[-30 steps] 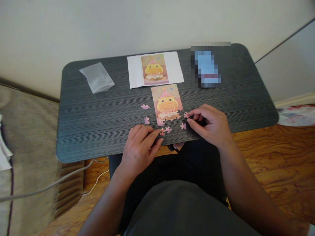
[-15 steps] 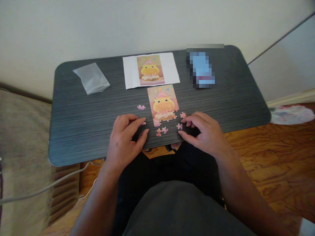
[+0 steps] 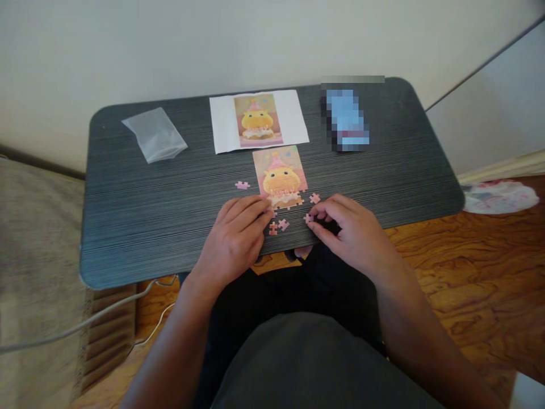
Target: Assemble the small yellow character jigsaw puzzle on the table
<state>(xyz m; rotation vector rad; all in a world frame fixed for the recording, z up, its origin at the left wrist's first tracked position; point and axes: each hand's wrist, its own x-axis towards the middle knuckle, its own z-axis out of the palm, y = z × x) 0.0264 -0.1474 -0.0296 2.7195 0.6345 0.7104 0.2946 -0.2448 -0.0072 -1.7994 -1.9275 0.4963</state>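
A mostly assembled jigsaw puzzle (image 3: 281, 180) of a yellow animal in a pink party hat lies at the middle of the table; its lower edge is uneven. My left hand (image 3: 236, 236) rests at its lower left corner, fingertips and thumb together; whatever is under them is hidden. My right hand (image 3: 351, 230) pinches a small pink puzzle piece (image 3: 308, 218) between thumb and fingers, right of the puzzle's lower edge. Above that lies a pink piece (image 3: 314, 198). Below the puzzle sit a reddish piece (image 3: 273, 228) and a pink piece (image 3: 283, 225). Another piece (image 3: 242, 185) lies to the left.
Behind the puzzle, a white sheet (image 3: 293, 116) bears the same picture. A clear plastic bag (image 3: 157, 136) lies at the left, and a blurred-out blue device (image 3: 347, 116) at the back right. The dark table (image 3: 128, 227) ends just in front of my hands.
My left hand has moved right, from the left of the puzzle onto its lower left corner, and its thumb and fingers have closed together. My right hand has closed on the pink piece.
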